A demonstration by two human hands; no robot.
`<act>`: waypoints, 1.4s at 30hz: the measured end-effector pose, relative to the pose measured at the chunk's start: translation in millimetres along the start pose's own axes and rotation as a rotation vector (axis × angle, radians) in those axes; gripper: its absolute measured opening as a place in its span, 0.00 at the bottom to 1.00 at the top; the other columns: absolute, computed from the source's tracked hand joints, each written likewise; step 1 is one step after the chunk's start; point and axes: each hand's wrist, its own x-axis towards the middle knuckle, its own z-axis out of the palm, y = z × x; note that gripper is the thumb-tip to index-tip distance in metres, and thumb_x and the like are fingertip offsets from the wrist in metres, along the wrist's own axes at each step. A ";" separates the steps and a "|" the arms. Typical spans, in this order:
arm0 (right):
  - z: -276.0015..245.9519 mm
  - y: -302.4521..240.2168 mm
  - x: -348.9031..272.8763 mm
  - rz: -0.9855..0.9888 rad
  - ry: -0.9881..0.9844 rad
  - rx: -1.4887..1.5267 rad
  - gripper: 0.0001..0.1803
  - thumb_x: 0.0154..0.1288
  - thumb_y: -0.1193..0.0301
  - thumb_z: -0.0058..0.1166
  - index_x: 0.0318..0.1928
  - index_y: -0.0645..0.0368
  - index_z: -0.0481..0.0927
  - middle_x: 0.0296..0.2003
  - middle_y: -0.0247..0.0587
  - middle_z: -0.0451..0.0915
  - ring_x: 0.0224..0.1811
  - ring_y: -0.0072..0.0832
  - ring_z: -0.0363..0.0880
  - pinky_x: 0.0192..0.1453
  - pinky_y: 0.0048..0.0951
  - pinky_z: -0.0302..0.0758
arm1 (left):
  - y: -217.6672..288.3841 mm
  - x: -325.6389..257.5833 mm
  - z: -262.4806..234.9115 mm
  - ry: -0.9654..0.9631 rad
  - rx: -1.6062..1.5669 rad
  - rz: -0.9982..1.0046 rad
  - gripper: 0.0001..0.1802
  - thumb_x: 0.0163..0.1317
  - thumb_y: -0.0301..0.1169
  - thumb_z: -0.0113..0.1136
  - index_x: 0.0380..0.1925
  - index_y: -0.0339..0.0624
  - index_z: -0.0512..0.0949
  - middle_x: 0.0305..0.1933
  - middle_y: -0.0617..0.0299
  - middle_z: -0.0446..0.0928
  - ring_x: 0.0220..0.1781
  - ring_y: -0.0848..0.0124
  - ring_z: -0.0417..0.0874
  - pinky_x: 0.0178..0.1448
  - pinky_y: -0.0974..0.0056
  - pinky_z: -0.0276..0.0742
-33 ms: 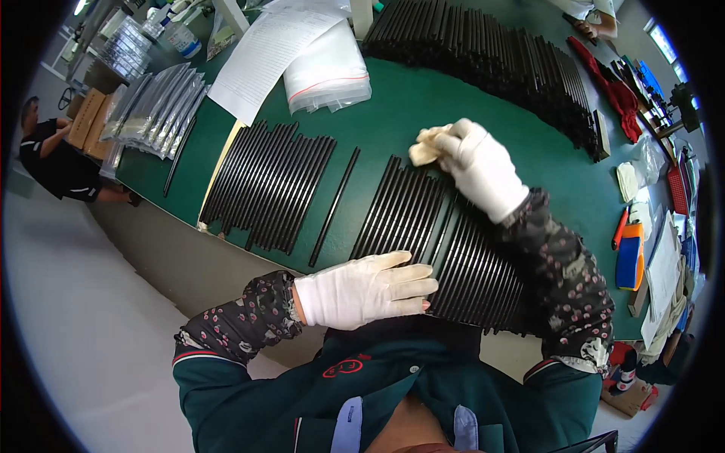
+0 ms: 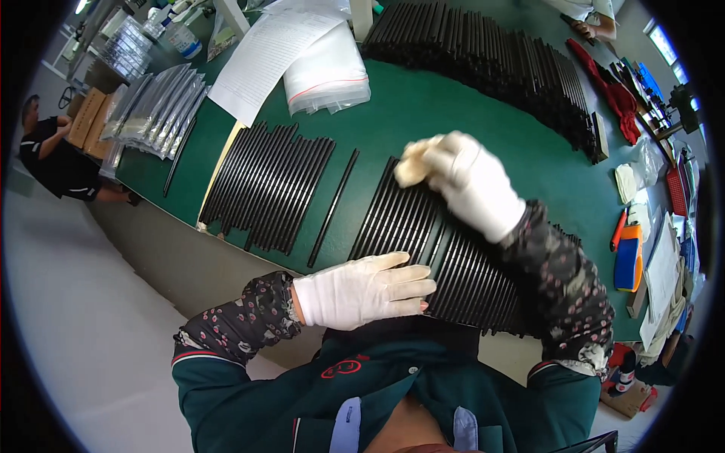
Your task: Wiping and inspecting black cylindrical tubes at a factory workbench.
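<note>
My left hand (image 2: 362, 293), in a white glove, lies flat with its fingers stretched over the near ends of a row of thin black rods (image 2: 389, 219). A bunched cream cloth (image 2: 412, 163) is gripped in my gloved right hand (image 2: 470, 177), at the far ends of the same row. My right forearm hides part of these rods. One single black rod (image 2: 334, 208) lies apart to the left. Beyond it rests another group of black rods (image 2: 268, 185), side by side.
A large pile of black rods (image 2: 476, 64) covers the back right of the green table (image 2: 423, 102). Clear plastic bags (image 2: 328, 75) and a paper sheet (image 2: 268, 57) lie at the back. Bagged parts (image 2: 155, 109) sit at left. Another person's hand (image 2: 585, 29) shows at far right.
My right hand has shifted left and slightly nearer with the cloth, onto the far ends of the rods. My left hand stays almost in place.
</note>
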 end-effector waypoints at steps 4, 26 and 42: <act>9.4 -36.4 -25.7 -0.281 -0.185 0.159 0.09 0.56 0.74 0.54 0.39 0.53 0.79 0.36 0.39 0.77 0.41 0.37 0.80 0.44 0.35 0.80 | 2.6 -6.7 9.7 0.033 0.004 -0.031 0.24 0.53 0.30 0.53 0.54 0.43 0.74 0.63 0.55 0.68 0.68 0.61 0.65 0.72 0.53 0.58; -71.1 34.8 -103.2 0.483 0.240 0.080 0.14 0.57 0.78 0.58 0.46 0.64 0.79 0.36 0.43 0.77 0.37 0.38 0.80 0.43 0.31 0.77 | 30.5 60.9 9.1 0.001 -0.080 -0.178 0.40 0.44 0.48 0.71 0.57 0.43 0.70 0.67 0.51 0.62 0.71 0.56 0.61 0.71 0.45 0.57; -14.6 -46.6 -64.6 -0.130 -0.474 0.585 0.09 0.57 0.73 0.53 0.40 0.54 0.75 0.34 0.39 0.77 0.39 0.36 0.81 0.38 0.32 0.81 | 41.2 47.5 53.3 -0.052 -0.129 -0.078 0.39 0.51 0.46 0.65 0.63 0.48 0.68 0.70 0.53 0.61 0.74 0.59 0.57 0.76 0.51 0.49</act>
